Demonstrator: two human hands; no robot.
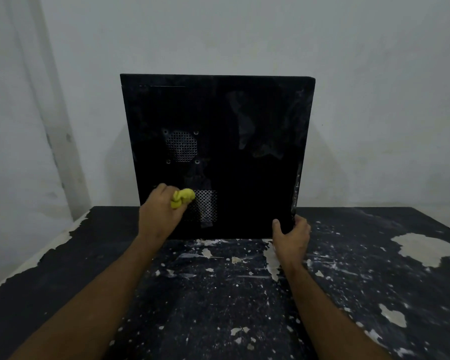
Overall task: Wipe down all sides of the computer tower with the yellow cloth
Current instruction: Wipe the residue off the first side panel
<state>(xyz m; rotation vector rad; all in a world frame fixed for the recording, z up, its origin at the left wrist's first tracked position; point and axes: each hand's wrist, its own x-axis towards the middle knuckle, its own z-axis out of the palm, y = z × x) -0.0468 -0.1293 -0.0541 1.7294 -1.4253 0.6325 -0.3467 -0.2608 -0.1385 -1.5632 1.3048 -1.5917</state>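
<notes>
Standing upright near the back edge of the table [374, 255], the computer tower [244, 152] shows its broad black side panel to the camera, close to the pale wall [244, 35] behind. Left hand [159, 211] grips the bunched yellow cloth [183, 198] and presses it on the lower left of the panel, just beside the lower vent grille [205, 205]. Right hand [292, 233] curls round the tower's lower right corner, thumb on the panel face, fingers wrapped over the front edge, bracing it

Step in hand looks like wiping this side. To do it well: keep the right-hand brace firm so the case does not slide or tip, work in overlapping passes, go light over the perforated grilles so the cloth does not snag, and cover the dusty smears at upper right [247, 126]. Other sides likely need the tower turned

Panel is flat, matte black metal, rectangular, with two punched-hole vents, the upper one [181, 146] squarish with screw holes. Cloth soft, crumpled into a lump. Table top dark, paint chipped and flaking, pale patches showing
</notes>
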